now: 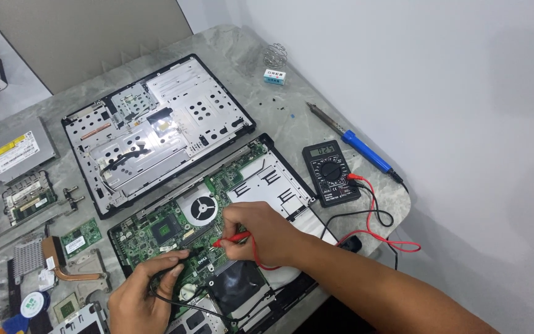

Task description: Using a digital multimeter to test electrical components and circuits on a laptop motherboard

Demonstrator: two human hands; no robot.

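An opened laptop base with a green motherboard [174,232] lies near the table's front edge. My right hand [261,232] pinches a red test probe [233,239], its tip down on the board. My left hand [140,297] grips a black test probe [177,261], also touching the board just left of the red tip. Red and black leads run right to a black digital multimeter [330,173] with its display lit.
A bare laptop chassis panel [156,127] lies behind the board. A blue-handled soldering iron [356,143] rests at the right. An optical drive [16,151], a copper heatsink [69,263], small circuit cards and a wire coil stand sit around the marble table [279,114].
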